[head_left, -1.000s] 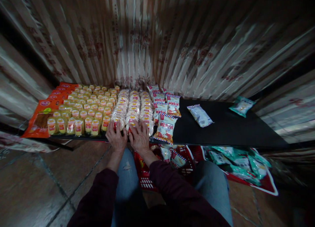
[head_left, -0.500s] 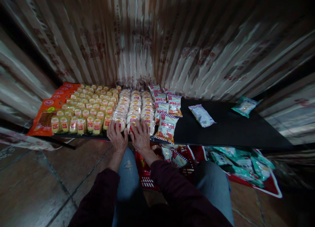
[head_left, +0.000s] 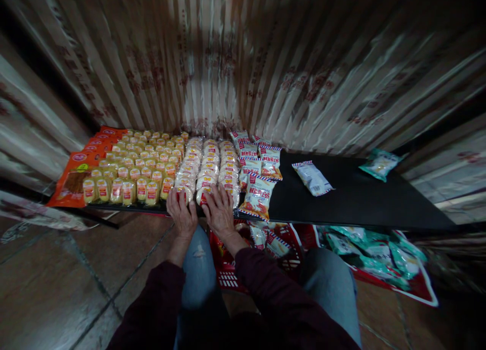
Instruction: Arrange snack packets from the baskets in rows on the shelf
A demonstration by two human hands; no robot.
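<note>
Rows of round white wrapped cakes (head_left: 208, 165) stand on the black shelf (head_left: 349, 198). At the front of these rows, my left hand (head_left: 182, 216) lies with its fingers stretched over the near end of the left row. Beside it my right hand (head_left: 220, 210) spreads its fingers over the front of the middle and right rows. Both hands touch the wrappers and grip nothing. To the left are several rows of small yellow wrapped cakes (head_left: 129, 190). Right of the white rows stand red-lettered white snack bags (head_left: 258, 195).
Orange packets (head_left: 70, 183) line the shelf's left end. A single white bag (head_left: 312, 178) and a green bag (head_left: 380, 163) lie farther right. Below are a red basket (head_left: 228, 280) and another red basket (head_left: 425, 286) with green bags. A striped curtain (head_left: 266, 61) hangs behind.
The view has shifted very slightly. My hands stay at the front of the white cake rows, with barely any finger movement.
</note>
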